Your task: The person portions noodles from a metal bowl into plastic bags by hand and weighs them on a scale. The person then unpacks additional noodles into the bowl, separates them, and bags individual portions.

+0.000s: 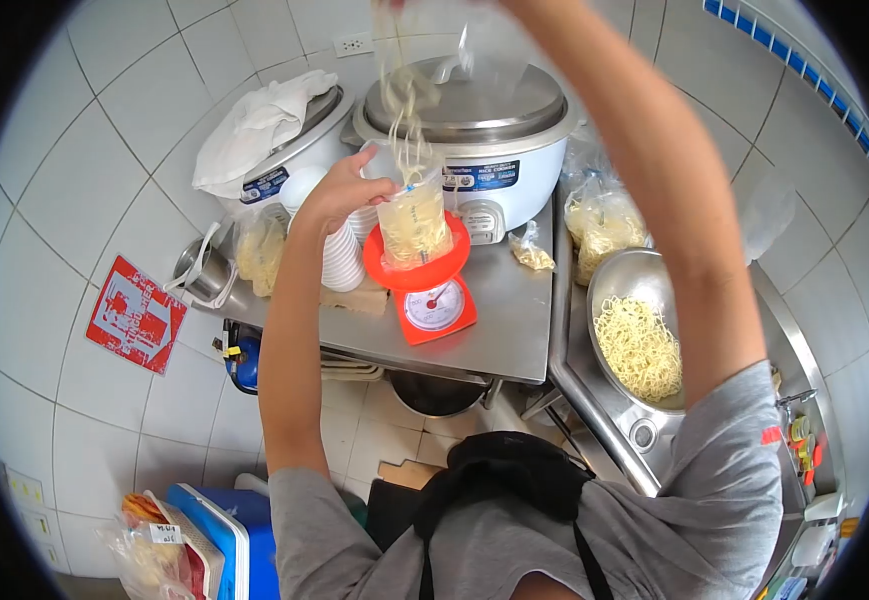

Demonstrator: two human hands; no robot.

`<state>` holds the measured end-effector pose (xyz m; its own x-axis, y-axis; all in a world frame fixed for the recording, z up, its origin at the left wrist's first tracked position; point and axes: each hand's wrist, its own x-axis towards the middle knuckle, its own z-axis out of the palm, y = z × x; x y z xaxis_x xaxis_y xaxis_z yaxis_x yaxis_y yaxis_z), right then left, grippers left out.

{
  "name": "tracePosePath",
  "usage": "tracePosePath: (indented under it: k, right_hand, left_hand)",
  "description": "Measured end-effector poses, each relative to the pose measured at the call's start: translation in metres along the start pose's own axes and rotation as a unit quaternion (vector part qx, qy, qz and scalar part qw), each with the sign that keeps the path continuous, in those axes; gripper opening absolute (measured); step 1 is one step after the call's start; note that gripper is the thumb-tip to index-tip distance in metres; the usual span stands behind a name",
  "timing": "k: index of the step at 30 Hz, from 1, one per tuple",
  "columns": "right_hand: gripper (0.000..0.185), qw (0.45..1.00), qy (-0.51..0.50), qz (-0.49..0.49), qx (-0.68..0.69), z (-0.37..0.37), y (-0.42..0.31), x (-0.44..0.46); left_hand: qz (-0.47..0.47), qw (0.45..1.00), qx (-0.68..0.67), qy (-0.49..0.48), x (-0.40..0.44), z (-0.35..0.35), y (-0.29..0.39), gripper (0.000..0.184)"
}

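Observation:
My left hand (353,188) grips the rim of a clear plastic bag (417,240), which holds pale noodles and stands on the orange pan (380,258) of a kitchen scale (437,308). My right hand (400,4) is raised at the top edge, mostly cut off and blurred. From it a bunch of noodles (408,110) hangs down into the bag's mouth. A blurred clear plastic sheet or bag shows near that hand. More noodles (640,348) lie in a steel bowl (627,272) on the right, below my right arm.
Two rice cookers (515,155) stand behind the scale, one under a white cloth (265,130). Stacked white cups (342,260) are left of the scale. A small tied bag (531,250) lies on the steel table (510,330). Bagged noodles (603,225) sit behind the bowl.

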<state>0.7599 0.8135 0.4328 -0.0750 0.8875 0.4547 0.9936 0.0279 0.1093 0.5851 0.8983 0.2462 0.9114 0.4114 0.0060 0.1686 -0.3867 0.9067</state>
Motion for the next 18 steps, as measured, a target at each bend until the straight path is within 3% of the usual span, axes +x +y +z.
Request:
tracePosePath:
  k: [1, 2, 4, 5, 10, 12, 14, 17, 18]
  right_hand:
    - [0.030, 0.922, 0.009, 0.009, 0.387, 0.046, 0.025, 0.011]
    - [0.030, 0.971, -0.021, 0.029, 0.235, 0.050, -0.001, 0.001]
    - [0.030, 0.983, -0.077, 0.061, 0.158, 0.070, -0.040, -0.026]
    - [0.031, 0.963, -0.102, 0.071, 0.239, 0.081, -0.045, -0.036]
    - [0.040, 0.963, -0.132, 0.165, 0.167, 0.092, -0.020, -0.085]
    - [0.023, 0.934, -0.195, 0.188, 0.231, 0.115, -0.017, -0.120]
    - [0.036, 0.856, -0.226, 0.207, 0.416, 0.150, -0.024, -0.150]
    - [0.032, 0.793, -0.191, 0.274, 0.509, 0.184, -0.029, -0.158]
    - [0.028, 0.796, -0.195, 0.280, 0.500, 0.186, -0.022, -0.160]
  left_hand:
    - [0.007, 1.000, -0.007, -0.009, 0.001, -0.001, -0.001, 0.076]
    - [0.014, 1.000, -0.013, -0.019, 0.003, -0.002, -0.002, 0.075]
    - [0.023, 0.999, -0.029, -0.024, 0.003, -0.002, -0.004, 0.076]
    - [0.028, 0.999, -0.037, -0.026, 0.003, -0.003, -0.005, 0.076]
    - [0.020, 0.999, -0.025, 0.016, 0.000, -0.001, -0.007, 0.078]
    - [0.015, 1.000, -0.021, 0.007, 0.000, -0.002, -0.007, 0.079]
    - [0.006, 1.000, -0.015, -0.001, 0.003, -0.002, -0.009, 0.079]
    - [0.004, 1.000, -0.005, 0.002, 0.004, -0.001, -0.006, 0.080]
    - [0.010, 1.000, -0.007, 0.007, 0.005, 0.000, -0.007, 0.079]
